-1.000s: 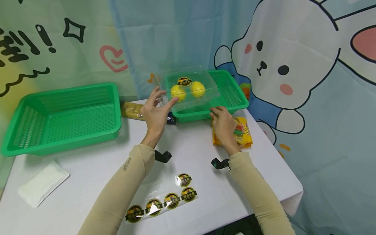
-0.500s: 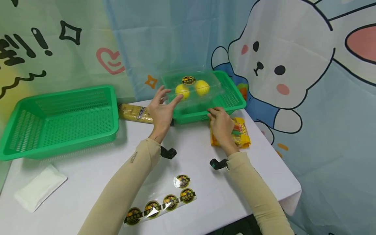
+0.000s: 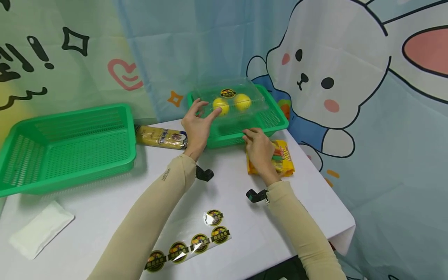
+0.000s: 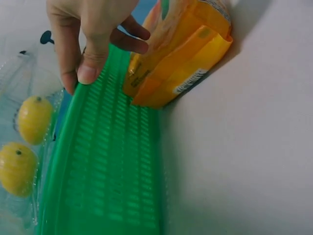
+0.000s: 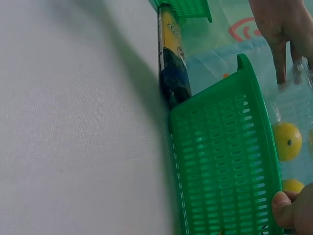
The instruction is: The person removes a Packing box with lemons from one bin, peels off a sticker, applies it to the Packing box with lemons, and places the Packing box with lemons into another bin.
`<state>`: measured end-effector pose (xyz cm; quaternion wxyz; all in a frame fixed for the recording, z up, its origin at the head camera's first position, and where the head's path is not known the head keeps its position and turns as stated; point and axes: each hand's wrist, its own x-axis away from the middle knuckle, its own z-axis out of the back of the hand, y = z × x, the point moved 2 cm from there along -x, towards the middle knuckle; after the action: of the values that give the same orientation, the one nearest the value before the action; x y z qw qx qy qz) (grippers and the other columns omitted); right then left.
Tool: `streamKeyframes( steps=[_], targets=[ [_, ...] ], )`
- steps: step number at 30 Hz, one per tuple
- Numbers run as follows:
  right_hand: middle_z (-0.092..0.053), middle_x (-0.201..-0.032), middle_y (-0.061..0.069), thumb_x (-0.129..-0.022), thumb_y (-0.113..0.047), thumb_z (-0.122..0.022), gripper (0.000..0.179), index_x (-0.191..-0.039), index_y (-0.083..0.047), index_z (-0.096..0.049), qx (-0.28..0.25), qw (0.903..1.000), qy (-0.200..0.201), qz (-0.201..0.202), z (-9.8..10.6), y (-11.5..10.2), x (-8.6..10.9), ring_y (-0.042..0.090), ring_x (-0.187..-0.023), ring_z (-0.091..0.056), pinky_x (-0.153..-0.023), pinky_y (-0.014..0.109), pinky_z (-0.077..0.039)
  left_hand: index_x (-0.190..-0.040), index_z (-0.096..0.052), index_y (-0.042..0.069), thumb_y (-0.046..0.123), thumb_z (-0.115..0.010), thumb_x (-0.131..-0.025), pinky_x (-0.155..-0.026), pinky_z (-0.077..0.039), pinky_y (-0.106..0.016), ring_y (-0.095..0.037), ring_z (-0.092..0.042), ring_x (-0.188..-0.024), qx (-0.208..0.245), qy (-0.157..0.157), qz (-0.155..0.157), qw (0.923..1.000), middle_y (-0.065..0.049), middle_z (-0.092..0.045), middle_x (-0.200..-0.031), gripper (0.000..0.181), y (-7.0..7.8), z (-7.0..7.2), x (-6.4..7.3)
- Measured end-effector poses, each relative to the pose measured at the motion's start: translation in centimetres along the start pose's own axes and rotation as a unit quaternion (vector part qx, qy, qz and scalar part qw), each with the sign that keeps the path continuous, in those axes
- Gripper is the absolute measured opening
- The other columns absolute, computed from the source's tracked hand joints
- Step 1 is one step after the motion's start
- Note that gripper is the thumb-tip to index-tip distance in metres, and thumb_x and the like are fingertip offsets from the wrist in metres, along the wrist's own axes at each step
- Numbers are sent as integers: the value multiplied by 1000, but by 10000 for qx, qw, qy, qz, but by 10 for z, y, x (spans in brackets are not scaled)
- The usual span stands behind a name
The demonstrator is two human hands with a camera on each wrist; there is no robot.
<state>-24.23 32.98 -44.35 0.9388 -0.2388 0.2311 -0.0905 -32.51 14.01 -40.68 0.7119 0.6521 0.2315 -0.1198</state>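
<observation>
My left hand (image 3: 196, 128) grips the left end of a clear plastic box (image 3: 252, 91), thumb and fingers spread around it. Two yellow lemons (image 3: 242, 102) lie inside, and a round black-and-gold label (image 3: 228, 93) sits on top. The box overlaps the back left of a green mesh basket (image 3: 224, 141). At the basket's front edge, my right hand (image 3: 259, 149) pinches the rim; the left wrist view shows its thumb (image 4: 88, 73) on the edge. Behind this wrist lies a yellow-orange snack bag (image 3: 285, 167), partly covered by the hand.
A larger green basket (image 3: 70, 173) stands at the left of the white table. Between the baskets lies a gold pasta packet (image 3: 162, 137). A strip of round stickers (image 3: 199, 243) is in front, and a white packet (image 3: 42, 229) at the left front. A printed curtain (image 3: 196, 46) hangs behind.
The left hand and the clear box have moved slightly right and settled lower over the basket, uncovering more of the pasta packet. The right hand stays at the rim; the view has shifted slightly.
</observation>
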Motion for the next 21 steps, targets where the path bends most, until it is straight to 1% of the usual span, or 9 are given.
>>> streamKeyframes(
  steps=[3, 7, 10, 13, 17, 21],
  targets=[
    [-72, -131, 4, -101, -24, -71, 25, -124, -21, -79, 5, 10000, 11, 10, 1, 0, 0, 30, -99, -75, -56, 43, -55, -119, -75, 1, 28, -90, -84, -107, -55, -33, -22, -55, -143, 22, -56, 77, 10000, -18, -62, -146, 47, -2, -5, -2],
    [-72, -132, 4, -101, -24, -71, 25, -125, -21, -79, 17, 10000, -18, 17, 1, 1, 0, 29, -98, -75, -54, 42, -54, -120, -75, 2, 30, -90, -84, -106, -56, -33, -25, -61, -136, 20, -113, 222, 9997, -17, -61, -148, 48, -5, -10, -3],
    [-72, -132, 4, -101, -24, -71, 25, -124, -21, -79, 12, 10000, -31, -1, 1, 1, 0, 30, -100, -75, -54, 42, -55, -120, -75, 4, 32, -90, -84, -103, -57, -37, -29, -67, -126, -82, -104, 353, 9993, -15, -61, -148, 48, -8, -11, -4],
    [-72, -132, 4, -101, -23, -72, 24, -124, -21, -79, 11, 10000, -32, -37, 1, 2, 0, 30, -101, -75, -56, 43, -56, -120, -75, 4, 33, -90, -84, -100, -58, -42, -31, -69, -118, -177, -106, 430, 9989, -15, -62, -147, 48, -11, -12, -4],
    [-72, -132, 6, -100, -22, -72, 24, -124, -19, -79, -8, 10000, -31, -20, 0, 3, 0, 30, -100, -75, -55, 43, -55, -121, -75, 3, 33, -90, -84, -97, -56, -44, -31, -67, -111, -289, -157, 524, 9981, -15, -62, -145, 50, -14, -13, -3],
    [-72, -132, 6, -100, -22, -72, 24, -123, -18, -79, -21, 10000, -15, 31, 0, 3, 1, 30, -99, -75, -55, 43, -55, -121, -75, 5, 35, -90, -84, -92, -51, -42, -29, -61, -104, -523, -265, 677, 9960, -14, -59, -134, 51, -17, -18, -3]
  ],
)
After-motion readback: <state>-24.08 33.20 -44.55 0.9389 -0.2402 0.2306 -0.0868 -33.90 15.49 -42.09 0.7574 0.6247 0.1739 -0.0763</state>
